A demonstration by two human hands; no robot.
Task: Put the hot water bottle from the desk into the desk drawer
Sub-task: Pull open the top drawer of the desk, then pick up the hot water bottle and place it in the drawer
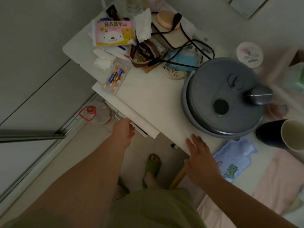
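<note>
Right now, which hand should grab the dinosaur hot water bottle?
The right hand, probably. It rests open on the desk edge beside the hot water bottle, while the left hand is busy at the drawer front.

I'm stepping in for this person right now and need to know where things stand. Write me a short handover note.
Left hand: at the drawer front under the desk edge, fingers curled at it; grip itself hard to see. Drawer looks barely open, if at all.
Right hand: open and empty, flat on the desk's near edge.
Hot water bottle: blue, dinosaur print, lying on the desk just right of the right hand, untouched.
Done: reached the drawer.
Left: pull the drawer open, pick up the bottle, put it in, close.
</note>
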